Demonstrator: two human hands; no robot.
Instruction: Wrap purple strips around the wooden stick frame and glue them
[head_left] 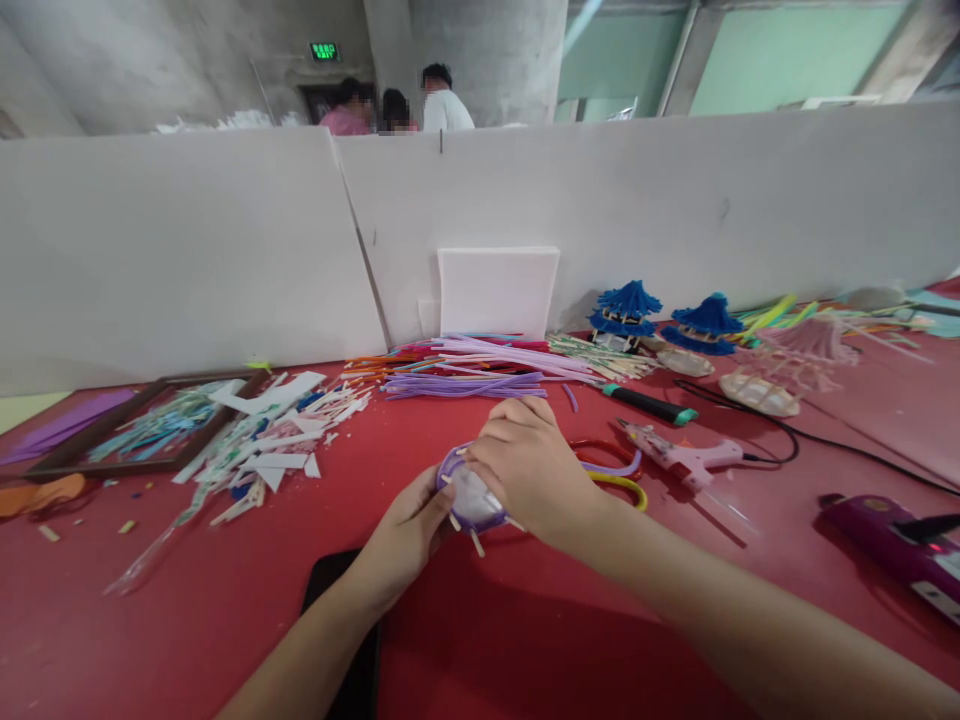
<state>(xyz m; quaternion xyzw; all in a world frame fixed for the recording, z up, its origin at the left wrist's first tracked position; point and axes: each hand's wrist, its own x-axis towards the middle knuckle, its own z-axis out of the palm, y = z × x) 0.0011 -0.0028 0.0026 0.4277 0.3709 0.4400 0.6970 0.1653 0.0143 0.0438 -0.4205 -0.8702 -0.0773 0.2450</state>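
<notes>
A small round piece (474,497), whitish in the middle with a purple pipe-cleaner rim and short pale sticks poking out, is held between both hands above the red table. My left hand (409,525) grips its left edge between thumb and fingers. From the upper right, my right hand (525,460) closes its fingers over the top edge and covers part of the piece. Just right of my right hand lie scissors with a yellow handle (626,488) and a bent purple pipe cleaner (615,467).
A pink glue gun (690,458), a green-and-black cutter (651,404) and a purple power strip (892,540) lie right. Pipe cleaners (465,385) and blue-roofed models (624,308) stretch along the back. Scraps (277,440) lie left; a black phone (352,640) is under my left forearm.
</notes>
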